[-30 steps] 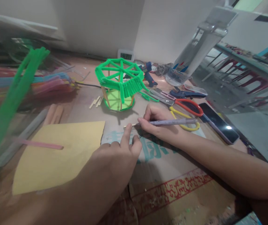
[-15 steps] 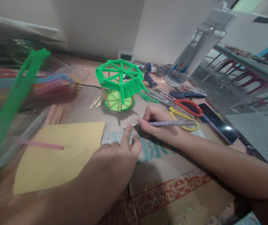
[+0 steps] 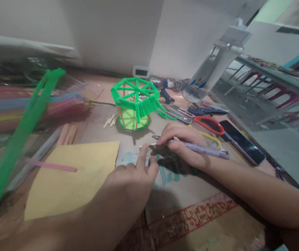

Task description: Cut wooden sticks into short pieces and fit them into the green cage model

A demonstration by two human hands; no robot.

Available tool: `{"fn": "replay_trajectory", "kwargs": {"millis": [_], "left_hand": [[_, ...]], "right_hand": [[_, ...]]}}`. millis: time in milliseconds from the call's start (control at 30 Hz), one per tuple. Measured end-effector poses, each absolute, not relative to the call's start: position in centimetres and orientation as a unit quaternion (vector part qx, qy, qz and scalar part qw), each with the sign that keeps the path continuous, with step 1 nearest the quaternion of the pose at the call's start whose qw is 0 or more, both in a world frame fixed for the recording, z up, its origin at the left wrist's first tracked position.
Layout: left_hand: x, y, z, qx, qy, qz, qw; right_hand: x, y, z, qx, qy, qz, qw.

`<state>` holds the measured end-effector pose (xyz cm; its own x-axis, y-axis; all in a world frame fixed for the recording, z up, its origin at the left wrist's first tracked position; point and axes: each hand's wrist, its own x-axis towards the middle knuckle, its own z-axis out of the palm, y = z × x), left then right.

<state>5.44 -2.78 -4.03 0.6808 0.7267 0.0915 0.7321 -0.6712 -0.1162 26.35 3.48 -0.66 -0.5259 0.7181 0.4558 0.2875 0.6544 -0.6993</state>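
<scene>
My left hand (image 3: 132, 183) lies low over the cardboard, its index finger stretched out and its fingertip on the near end of a short thin wooden stick (image 3: 152, 144). My right hand (image 3: 183, 139) has a purple pen (image 3: 204, 149) between its fingers, and its index fingertip touches the right end of the stick. The pen's tip points left, just above the stick. Behind the hands stands a green octagonal frame (image 3: 136, 103) with wooden posts and a partly covered slanting edge. Several short stick pieces (image 3: 110, 120) lie left of it.
Yellow paper (image 3: 73, 184) with a pink strip lies left. Green stems (image 3: 18, 150) rise at the far left. To the right are red-handled scissors (image 3: 209, 124), a phone (image 3: 243, 143), a blue glue gun (image 3: 166, 92) and a clear bottle (image 3: 209, 66).
The pen has tilted in my right hand, its tip lifted off the stick, and that hand's index finger has come down at the stick's right end. The view has shifted slightly.
</scene>
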Motion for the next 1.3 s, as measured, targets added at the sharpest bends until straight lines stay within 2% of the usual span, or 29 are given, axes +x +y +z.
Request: {"fn": "replay_trajectory", "kwargs": {"millis": [133,267,400,533,800,1100,1300], "left_hand": [[5.4,-2.7,-3.8,-0.911,-0.394,0.007,0.121],[5.6,-2.5,-3.4,-0.917,-0.373,0.018,0.141],[6.3,-2.1,-2.9,-0.909,-0.399,0.076,0.095],[6.3,-2.0,-2.4,-0.910,-0.398,0.078,0.089],[5.5,-2.8,-2.9,-0.914,-0.363,0.021,0.181],[5.9,-2.7,-2.3,-0.911,-0.381,0.029,0.157],[5.9,-2.7,-2.3,-0.910,-0.386,0.021,0.150]], "right_hand": [[26.7,2.4,1.3,-0.313,-0.792,0.297,0.432],[26.4,2.3,2.7,-0.337,-0.636,0.436,0.541],[26.8,4.1,3.8,-0.350,-0.577,0.538,0.505],[28.2,5.9,3.5,-0.379,-0.553,0.555,0.493],[28.7,6.6,2.3,-0.432,-0.576,0.513,0.467],[28.6,6.8,1.9,-0.436,-0.574,0.518,0.460],[28.6,6.9,1.9,-0.446,-0.601,0.470,0.468]]}}
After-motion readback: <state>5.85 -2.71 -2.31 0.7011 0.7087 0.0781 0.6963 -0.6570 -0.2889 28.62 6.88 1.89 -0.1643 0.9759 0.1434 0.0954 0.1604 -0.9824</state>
